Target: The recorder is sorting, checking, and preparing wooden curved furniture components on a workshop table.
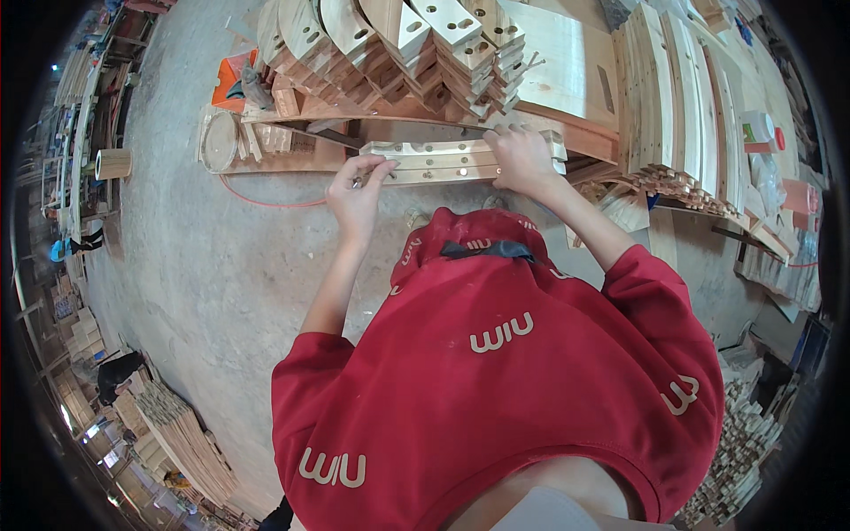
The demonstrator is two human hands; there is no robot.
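Note:
Two or three pale wooden strips (443, 161) lie side by side in front of me, with rows of drilled holes along their faces. Some of the holes look filled with small dark or metallic bits. At their left end my left hand (358, 188) is closed in a pinch, fingertips by the wood. Something small and dark shows at its fingers, too small to name. My right hand (522, 159) is curled over the strips near their right end, gripping them. Just beyond stand stacked curved wooden pieces (385, 35) with holes in their ends.
A wooden board (567, 66) lies right of the stack, beside upright rows of long slats (682, 97). To the left are an orange container (232, 81) and a round wooden disc (219, 142). A red hose (274, 204) crosses the concrete floor (212, 265). A white-and-red container (761, 131) stands far right.

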